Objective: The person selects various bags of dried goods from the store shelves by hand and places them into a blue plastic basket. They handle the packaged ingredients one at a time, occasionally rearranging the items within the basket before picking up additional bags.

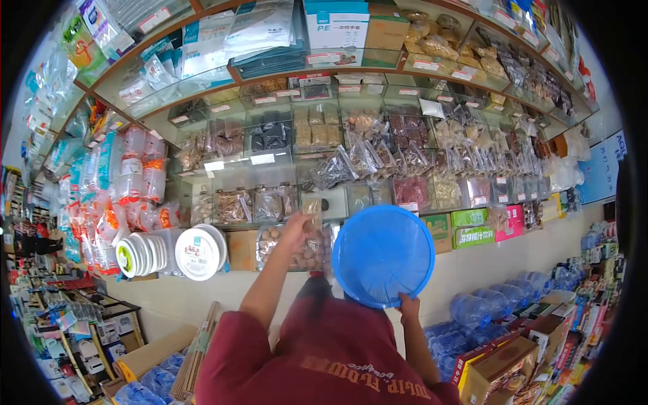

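Blue basket (383, 263) is up in front of you at chest height, tilted so its inside faces the shelves, w/ nothing in it that I can see. Your right hand (408, 305) is clamped on its lower rim, fingers curled round the edge.

Just left of the basket, your left hand (295, 229) is raised to the shelf front and looks closed on a clear packet (312, 214) w/ brownish contents. The grip itself is blurry, so I can't say how firm it is. The packet is close to the basket rim but not over it, and sits right above a bigger bag of round brown pieces (307, 253).

My read: you're at the picking step, w/ the item in hand at the shelf and not yet in the basket. Next move would need the basket levelled, mouth up, and the packet brought across and let go inside w/o snagging neighbouring bags.

Further out: glass-fronted shelves (378, 67) packed w/ dried goods, a stack of paper plates (200, 253) to the left, green boxes (472, 236) to the right, water bottles (472, 310) and open cartons (499, 368) low on the right.
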The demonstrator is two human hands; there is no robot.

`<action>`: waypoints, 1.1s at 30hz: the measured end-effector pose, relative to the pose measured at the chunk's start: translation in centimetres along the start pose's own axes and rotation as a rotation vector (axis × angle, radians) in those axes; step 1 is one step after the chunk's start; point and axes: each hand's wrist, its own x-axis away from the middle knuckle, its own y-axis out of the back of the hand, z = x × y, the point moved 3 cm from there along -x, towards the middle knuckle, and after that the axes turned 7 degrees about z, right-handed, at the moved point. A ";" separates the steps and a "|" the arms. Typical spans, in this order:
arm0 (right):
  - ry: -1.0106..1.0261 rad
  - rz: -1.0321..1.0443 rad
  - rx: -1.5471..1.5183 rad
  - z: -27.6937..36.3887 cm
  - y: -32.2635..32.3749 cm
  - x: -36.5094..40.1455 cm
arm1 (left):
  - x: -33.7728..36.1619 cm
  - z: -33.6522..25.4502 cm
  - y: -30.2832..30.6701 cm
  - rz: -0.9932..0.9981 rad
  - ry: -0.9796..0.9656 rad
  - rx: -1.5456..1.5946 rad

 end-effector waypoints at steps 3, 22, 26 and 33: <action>-0.017 -0.082 -0.104 -1.4 0.3 2.6 | -7.4 -2.8 0.7 -0.103 -0.041 -0.102; 0.007 -0.196 -0.523 -5.1 -4.0 10.7 | -17.1 -6.5 -3.8 -0.495 -0.844 -0.834; 0.040 -0.064 -0.524 -3.8 -3.8 7.8 | -7.5 2.6 0.6 -0.290 -0.764 -0.789; 0.065 0.157 -0.232 -0.3 -4.3 2.4 | 3.2 16.1 8.1 -0.100 -0.329 -0.482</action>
